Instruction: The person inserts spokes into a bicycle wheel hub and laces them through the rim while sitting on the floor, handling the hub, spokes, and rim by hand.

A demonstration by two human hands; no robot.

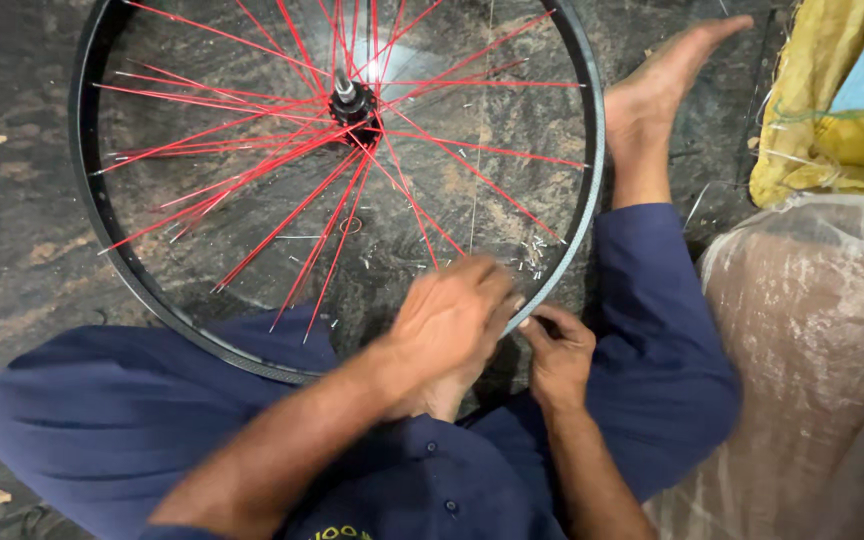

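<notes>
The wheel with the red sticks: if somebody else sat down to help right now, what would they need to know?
Left hand: over the near rim of the wheel, blurred, fingers by a red spoke; what it holds cannot be told.
Right hand: pinching at the rim's near edge, next to the left hand.
Wheel: flat on the dark stone floor, between the legs, hub in the middle.
Done: many spokes reach from hub to rim.
Left: several spoke ends on the left side stop short of the rim and lie loose.
Small metal bits lie on the floor inside the rim.

One head-worn camera looks steeply down, close over the lap and the floor point(12, 230) just ahead.
</notes>
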